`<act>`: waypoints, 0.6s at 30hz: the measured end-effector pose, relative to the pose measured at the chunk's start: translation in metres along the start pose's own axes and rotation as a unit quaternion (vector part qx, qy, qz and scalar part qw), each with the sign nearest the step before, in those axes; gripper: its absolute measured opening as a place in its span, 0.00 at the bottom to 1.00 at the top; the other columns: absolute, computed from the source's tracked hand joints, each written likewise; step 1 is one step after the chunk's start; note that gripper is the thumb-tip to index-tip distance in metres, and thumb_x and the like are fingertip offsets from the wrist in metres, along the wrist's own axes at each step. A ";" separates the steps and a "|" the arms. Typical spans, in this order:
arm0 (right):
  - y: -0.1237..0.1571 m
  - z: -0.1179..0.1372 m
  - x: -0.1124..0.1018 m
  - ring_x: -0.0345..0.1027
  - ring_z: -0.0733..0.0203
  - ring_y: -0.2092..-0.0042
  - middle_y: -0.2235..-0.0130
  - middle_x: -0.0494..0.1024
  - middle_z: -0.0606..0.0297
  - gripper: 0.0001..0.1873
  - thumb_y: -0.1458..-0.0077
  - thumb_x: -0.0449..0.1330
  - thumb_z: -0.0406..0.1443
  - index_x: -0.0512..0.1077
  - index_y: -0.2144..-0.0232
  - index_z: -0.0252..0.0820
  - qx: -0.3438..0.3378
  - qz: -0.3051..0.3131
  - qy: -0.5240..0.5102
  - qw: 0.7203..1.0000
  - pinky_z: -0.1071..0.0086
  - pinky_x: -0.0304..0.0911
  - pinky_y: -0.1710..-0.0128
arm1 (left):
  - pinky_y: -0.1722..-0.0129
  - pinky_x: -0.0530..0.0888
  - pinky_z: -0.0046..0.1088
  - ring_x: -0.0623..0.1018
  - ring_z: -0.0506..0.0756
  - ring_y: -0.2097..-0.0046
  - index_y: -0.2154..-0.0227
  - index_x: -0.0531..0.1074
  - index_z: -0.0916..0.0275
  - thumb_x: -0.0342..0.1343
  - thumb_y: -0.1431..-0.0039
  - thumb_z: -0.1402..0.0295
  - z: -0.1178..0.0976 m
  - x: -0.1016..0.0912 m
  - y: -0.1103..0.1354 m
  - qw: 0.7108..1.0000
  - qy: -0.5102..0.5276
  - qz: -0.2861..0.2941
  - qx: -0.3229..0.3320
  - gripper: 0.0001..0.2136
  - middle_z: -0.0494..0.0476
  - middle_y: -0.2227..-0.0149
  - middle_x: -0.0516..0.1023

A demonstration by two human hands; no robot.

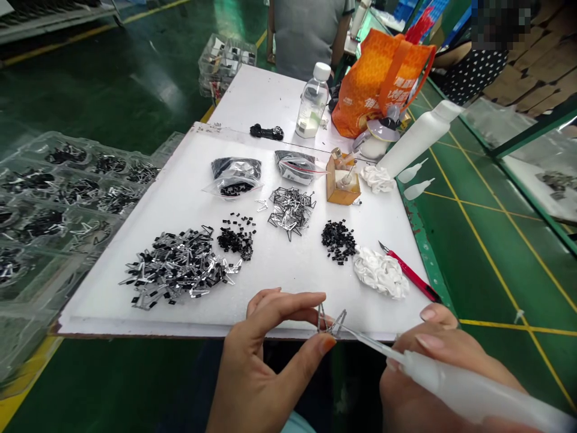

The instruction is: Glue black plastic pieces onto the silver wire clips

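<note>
My left hand (265,355) pinches a small bent metal wire part (328,320) between thumb and fingers, just past the front edge of the white board (279,300). My right hand (433,367) grips a white squeeze bottle (469,388), whose thin nozzle reaches to the metal part. On the board lie a large heap of metal pieces with black parts (175,267), a smaller metal heap (291,210), and piles of small black pieces (338,240) (237,237). A white cloth (380,272) and a red craft knife (412,272) lie to the right.
Stacked clear plastic trays of parts (67,192) stand to the left. Behind the board are sealed bags of parts, a small cardboard box, a liquid bottle (312,102) and an orange bag (383,78). A person (306,30) stands beyond. Green floor lies right.
</note>
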State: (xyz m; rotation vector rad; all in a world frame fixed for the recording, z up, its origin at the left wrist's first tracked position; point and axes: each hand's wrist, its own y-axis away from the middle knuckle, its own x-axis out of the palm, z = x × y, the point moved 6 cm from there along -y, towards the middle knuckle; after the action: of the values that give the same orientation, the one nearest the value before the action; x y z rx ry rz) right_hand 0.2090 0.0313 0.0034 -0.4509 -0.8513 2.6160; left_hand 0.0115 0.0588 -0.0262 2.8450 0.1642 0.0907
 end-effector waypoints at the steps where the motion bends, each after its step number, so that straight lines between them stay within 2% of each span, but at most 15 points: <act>1: 0.001 0.000 0.000 0.63 0.61 0.80 0.79 0.75 0.72 0.25 0.28 0.47 0.49 0.84 0.53 0.55 0.003 -0.003 0.001 1.000 0.55 0.58 0.52 | 0.31 0.61 0.46 0.81 0.59 0.57 0.64 0.85 0.45 0.70 0.48 0.67 0.000 0.000 0.000 1.000 0.000 0.002 0.000 0.09 0.47 0.68 0.85; 7: 0.003 0.001 -0.003 0.62 0.59 0.80 0.78 0.77 0.72 0.26 0.29 0.47 0.51 0.84 0.55 0.55 0.017 -0.008 0.004 1.000 0.54 0.58 0.48 | 0.37 0.67 0.41 0.81 0.59 0.56 0.63 0.85 0.44 0.69 0.47 0.66 -0.003 0.000 -0.001 1.000 -0.009 0.010 0.018 0.09 0.46 0.68 0.85; 12: 0.001 -0.001 -0.004 0.63 0.58 0.80 0.78 0.77 0.71 0.25 0.29 0.47 0.49 0.84 0.54 0.56 0.011 -0.001 0.018 1.000 0.54 0.58 0.52 | 0.36 0.67 0.46 0.82 0.60 0.59 0.63 0.85 0.48 0.69 0.46 0.65 -0.005 0.000 -0.001 0.999 -0.028 0.011 0.025 0.08 0.49 0.69 0.85; 18: 0.001 -0.001 -0.002 0.65 0.58 0.78 0.76 0.79 0.71 0.26 0.27 0.45 0.46 0.84 0.53 0.53 -0.023 0.003 0.000 1.000 0.55 0.57 0.52 | 0.34 0.66 0.46 0.83 0.61 0.56 0.63 0.85 0.47 0.70 0.47 0.66 -0.001 -0.001 -0.003 0.999 -0.026 0.011 0.037 0.08 0.49 0.69 0.87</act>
State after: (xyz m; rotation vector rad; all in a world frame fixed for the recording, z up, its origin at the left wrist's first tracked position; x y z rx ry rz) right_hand 0.2109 0.0301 0.0021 -0.4659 -0.9144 2.6055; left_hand 0.0097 0.0620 -0.0259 2.9210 0.1270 0.0155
